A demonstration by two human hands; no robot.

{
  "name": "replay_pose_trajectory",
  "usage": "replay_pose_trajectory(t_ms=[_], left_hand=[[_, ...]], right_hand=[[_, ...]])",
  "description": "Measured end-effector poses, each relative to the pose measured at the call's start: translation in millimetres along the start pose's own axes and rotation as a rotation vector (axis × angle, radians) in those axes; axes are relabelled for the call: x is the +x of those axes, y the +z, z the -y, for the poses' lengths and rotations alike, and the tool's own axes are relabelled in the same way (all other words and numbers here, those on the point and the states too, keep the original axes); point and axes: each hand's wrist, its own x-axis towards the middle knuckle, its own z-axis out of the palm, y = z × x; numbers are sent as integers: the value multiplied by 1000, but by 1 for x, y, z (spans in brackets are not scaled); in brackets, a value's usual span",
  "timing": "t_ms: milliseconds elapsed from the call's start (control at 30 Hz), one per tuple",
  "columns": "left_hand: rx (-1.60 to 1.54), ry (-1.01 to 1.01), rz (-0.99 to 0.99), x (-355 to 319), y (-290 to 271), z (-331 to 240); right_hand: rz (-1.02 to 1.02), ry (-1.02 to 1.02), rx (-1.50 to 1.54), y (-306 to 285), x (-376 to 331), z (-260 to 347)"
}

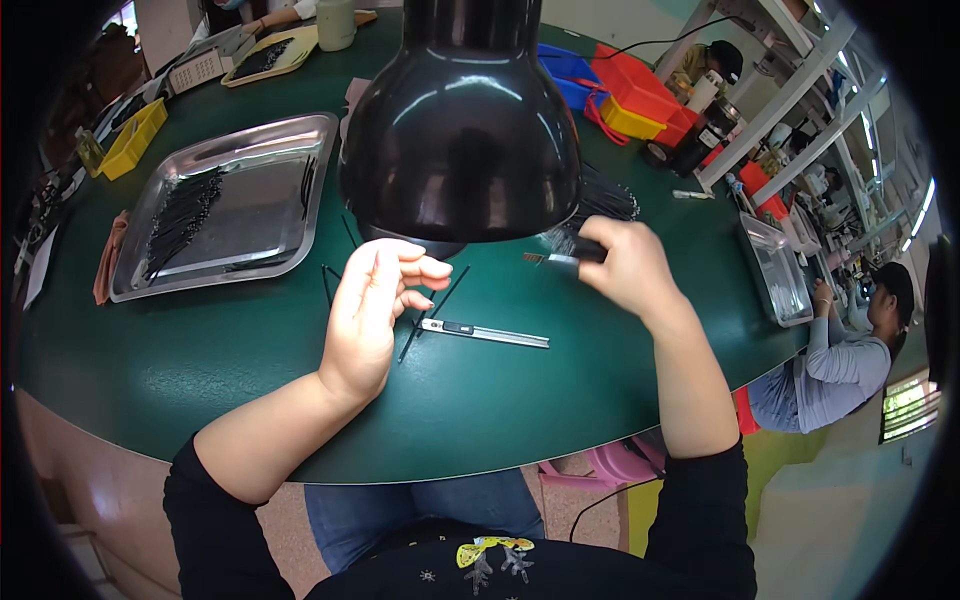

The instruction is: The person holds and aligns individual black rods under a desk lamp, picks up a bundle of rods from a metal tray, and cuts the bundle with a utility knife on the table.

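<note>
My left hand (365, 315) is raised over the table left of centre, its fingers curled in. Whatever lies between its fingertips is too small to make out. Thin black rods (452, 288) cross beside and beneath these fingertips. Just right of them, a slim silver utility knife (500, 336) with a black slider rests on the green table (450, 420). My right hand (630, 262) is closed around a small brush (562, 259), whose short brown bristles point left. Behind this hand, a bundle of thin black rods (610, 195) lies partly hidden by the lamp.
A black lamp shade (460, 150) hangs low over the middle. At left stands a metal tray (275, 215) with black rods, near a yellow bin (133, 140). Red bins (640, 85) stand at the back right. A person (850, 350) sits at the right.
</note>
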Motion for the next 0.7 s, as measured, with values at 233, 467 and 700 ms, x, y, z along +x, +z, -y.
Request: replay_pose_trajectory(t_ms=[233,467,700], left_hand=[[-6,37,34,0,-2,3],[21,28,40,4,-3,6],[158,61,15,14,-18,-5]], right_hand=[[102,269,-535,24,30,-58],[-261,167,-476,29,11,-39],[-86,-184,-197,29,-1,23]])
